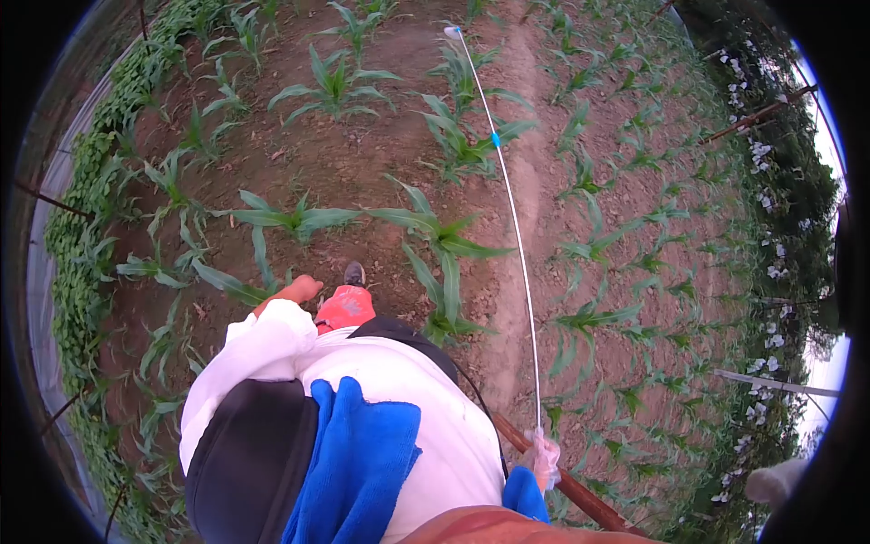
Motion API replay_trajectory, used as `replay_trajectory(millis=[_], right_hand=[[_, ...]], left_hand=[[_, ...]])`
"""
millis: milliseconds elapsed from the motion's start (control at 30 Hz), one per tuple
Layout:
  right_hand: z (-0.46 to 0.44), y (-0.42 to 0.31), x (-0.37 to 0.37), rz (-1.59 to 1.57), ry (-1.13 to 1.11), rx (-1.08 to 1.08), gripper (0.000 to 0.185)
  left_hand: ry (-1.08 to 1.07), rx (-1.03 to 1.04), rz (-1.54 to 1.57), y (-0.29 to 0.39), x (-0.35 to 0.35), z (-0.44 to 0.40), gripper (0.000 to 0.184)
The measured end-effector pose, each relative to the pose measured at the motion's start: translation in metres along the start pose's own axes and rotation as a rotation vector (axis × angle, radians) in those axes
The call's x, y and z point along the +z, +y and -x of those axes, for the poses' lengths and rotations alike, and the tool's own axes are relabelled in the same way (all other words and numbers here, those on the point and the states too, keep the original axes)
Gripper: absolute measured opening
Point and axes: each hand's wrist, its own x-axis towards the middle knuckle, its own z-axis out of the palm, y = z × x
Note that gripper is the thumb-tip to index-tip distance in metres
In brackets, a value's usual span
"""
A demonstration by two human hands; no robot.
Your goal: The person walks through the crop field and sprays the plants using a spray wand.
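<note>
My right hand [546,458], in a thin clear glove, is closed around the near end of a long thin white pole [518,231]. The pole reaches up and forward over the maize rows, with a blue band partway along and a small white head [452,33] at its far tip. Beyond my white sleeve, my bare left hand [308,287] hangs low beside my red trouser leg [345,309], near the maize leaves [237,283]. Its fingers are too small to make out, and no object shows in it. A blue cloth [362,444] lies over my white shirt.
Young maize plants [335,89] stand in rows on brown soil. A reddish-brown bar [580,497] runs close by my right hand. Low leafy vines [82,254] line the left edge; dark foliage with white patches [761,172] and slanting poles [757,118] border the right.
</note>
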Motion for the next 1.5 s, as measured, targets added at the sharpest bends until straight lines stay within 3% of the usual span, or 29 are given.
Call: replay_trajectory(millis=[33, 133, 200, 300, 367, 433, 500, 600, 667, 700, 800, 867, 933, 1033, 1133, 1200, 1267, 1300, 1333, 1433, 1500], right_hand=[[0.013, 0.005, -0.009, 0.041, 0.039, 0.017, 0.018], [0.046, 0.012, -0.013, 0.120, 0.134, 0.127, 0.017], [0.064, 0.015, -0.010, 0.127, 0.167, 0.185, 0.017], [0.082, 0.014, -0.007, 0.127, 0.196, 0.251, 0.017], [0.090, 0.014, -0.002, 0.123, 0.199, 0.273, 0.018], [0.090, 0.008, 0.005, 0.111, 0.204, 0.285, 0.018], [0.082, 0.009, 0.011, 0.067, 0.188, 0.258, 0.019], [0.027, 0.067, 0.019, -0.136, 0.051, 0.046, 0.020], [0.009, 0.026, 0.043, -0.129, 0.076, -0.038, 0.022], [0.001, 0.006, 0.056, -0.124, 0.107, -0.119, 0.032], [-0.049, 0.013, 0.080, -0.093, 0.102, -0.265, 0.030], [-0.066, -0.001, 0.096, -0.148, 0.117, -0.237, 0.029], [-0.076, -0.022, 0.110, -0.205, 0.133, -0.212, 0.028], [-0.086, -0.044, 0.119, -0.260, 0.125, -0.275, 0.027], [-0.115, -0.039, 0.131, -0.311, 0.093, -0.227, 0.020], [-0.132, -0.045, 0.143, -0.298, 0.117, -0.182, 0.025], [-0.153, -0.054, 0.156, -0.290, 0.118, -0.221, 0.028], [-0.162, -0.059, 0.163, -0.277, 0.112, -0.250, 0.032], [-0.169, -0.070, 0.171, -0.283, 0.114, -0.256, 0.032], [-0.197, -0.092, 0.201, -0.335, 0.114, -0.275, 0.037], [-0.211, -0.114, 0.218, -0.349, 0.114, -0.305, 0.036]], left_hand=[[0.080, 0.219, -0.267, -0.018, 0.018, -0.022, 0.030], [0.098, 0.272, -0.364, -0.003, 0.019, -0.036, 0.028], [0.011, 0.285, -0.381, 0.044, -0.011, -0.009, 0.027], [0.027, 0.232, -0.135, 0.069, -0.017, -0.013, 0.025], [0.199, 0.528, -0.473, 0.060, 0.007, -0.058, 0.025], [0.185, 0.499, -0.380, 0.075, -0.001, -0.046, 0.025], [0.175, 0.466, -0.283, 0.081, -0.004, -0.042, 0.025], [0.156, 0.434, -0.270, 0.058, 0.014, -0.055, 0.024], [0.325, 0.587, -0.439, 0.029, 0.032, -0.069, 0.023], [0.201, 0.488, -0.462, 0.038, 0.016, -0.040, 0.020], [0.174, 0.354, -0.343, 0.021, 0.009, -0.006, 0.018], [0.261, 0.366, -0.347, -0.018, 0.025, -0.013, 0.016], [0.099, 0.163, -0.108, -0.030, 0.020, 0.006, 0.014], [0.263, 0.160, 0.268, -0.104, 0.066, -0.019, 0.016], [0.226, 0.097, 0.261, -0.113, 0.069, -0.003, 0.022], [0.131, -0.337, 0.947, -0.094, 0.062, 0.015, 0.019], [0.134, -0.092, 0.816, -0.134, 0.094, -0.018, 0.019], [0.120, -0.140, 0.875, -0.143, 0.103, -0.029, 0.020], [0.153, -0.173, 0.634, -0.132, 0.091, -0.023, 0.033], [0.124, -0.480, 1.031, -0.066, 0.020, 0.027, 0.027], [0.162, -0.469, 1.080, -0.073, 0.013, 0.017, 0.026]])
